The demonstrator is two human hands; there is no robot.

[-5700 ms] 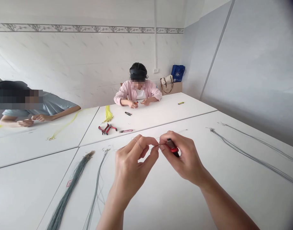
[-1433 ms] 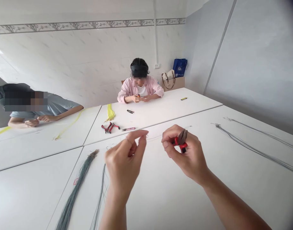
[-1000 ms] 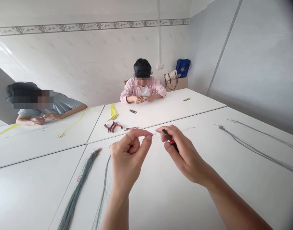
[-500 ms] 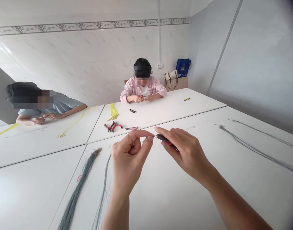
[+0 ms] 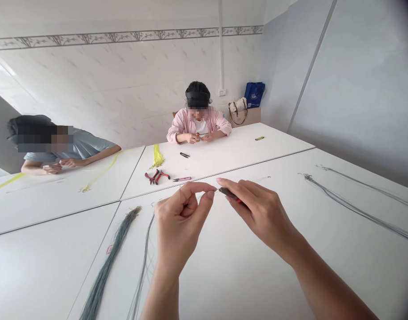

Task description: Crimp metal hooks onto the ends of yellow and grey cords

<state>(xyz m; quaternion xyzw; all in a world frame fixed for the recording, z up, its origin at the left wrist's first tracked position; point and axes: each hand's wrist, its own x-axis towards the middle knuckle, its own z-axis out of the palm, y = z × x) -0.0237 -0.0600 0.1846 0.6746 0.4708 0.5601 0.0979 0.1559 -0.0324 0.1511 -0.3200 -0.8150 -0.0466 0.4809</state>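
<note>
My left hand (image 5: 182,215) is closed in a pinch, thumb and forefinger pressed together on what looks like the end of a thin cord. A tiny tip (image 5: 218,190) shows beyond the fingertips; its details are too small to make out. My right hand (image 5: 257,204) is wrapped round pliers (image 5: 229,193) with dark jaws and a bit of red handle showing. The jaws point left and meet the tip, or nearly so. Left of my left wrist lie a few loose grey-green cords (image 5: 146,253) and a thick bundle of grey-green cords (image 5: 114,253).
Grey cords (image 5: 350,206) lie on the white table (image 5: 244,275) at right. Farther back are red-handled pliers (image 5: 157,176), pink snips (image 5: 182,179), black snips (image 5: 185,155), a yellow bundle (image 5: 157,156) and a yellow cutter (image 5: 259,138). Two people sit across, hands on the table.
Both hands stay nearly in place, the pliers still at the left fingertips. The pliers and right fingers have shifted very slightly to the right.
</note>
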